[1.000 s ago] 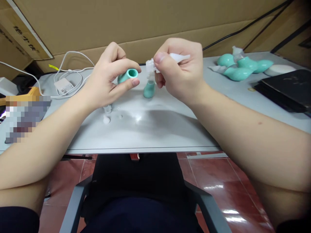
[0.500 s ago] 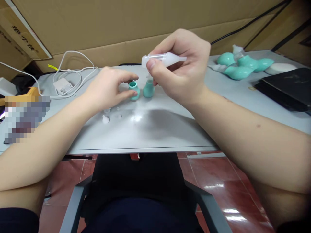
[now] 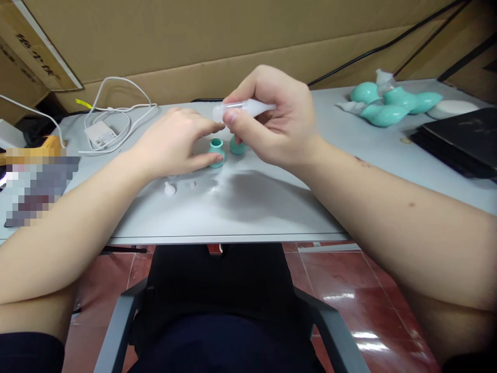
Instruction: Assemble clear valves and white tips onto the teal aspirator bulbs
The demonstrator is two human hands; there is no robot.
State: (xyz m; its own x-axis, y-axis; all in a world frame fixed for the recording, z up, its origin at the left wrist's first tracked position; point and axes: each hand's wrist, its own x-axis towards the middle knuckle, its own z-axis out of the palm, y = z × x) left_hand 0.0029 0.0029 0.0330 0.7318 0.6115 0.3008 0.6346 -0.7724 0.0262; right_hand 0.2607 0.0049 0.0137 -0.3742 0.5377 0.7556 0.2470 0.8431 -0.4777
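My right hand (image 3: pixel 272 116) pinches a clear tube with a tapered white tip (image 3: pixel 254 107) between thumb and fingers. It is held nearly level above the desk, its wide end pointing left. My left hand (image 3: pixel 174 142) is at a small teal rubber bulb (image 3: pixel 216 155) that stands with its round mouth up. The left thumb lies against the bulb's front, while the index finger is raised above its mouth; the other left fingers are largely hidden. Just right of it stands a second teal bulb (image 3: pixel 236 147), partly hidden behind my right hand.
Small white parts (image 3: pixel 170 188) lie on the grey desk (image 3: pixel 186 220). Larger teal bulbs (image 3: pixel 388 106) with plastic wrapping and a black flat stack (image 3: pixel 458 140) are at the right. A white cable with an adapter (image 3: pixel 101 134) and a blurred flat object (image 3: pixel 42 189) lie left.
My right hand has come left and slightly down with the tube, closer to the left hand. The left hand and the bulb at its thumb have shifted slightly toward me.
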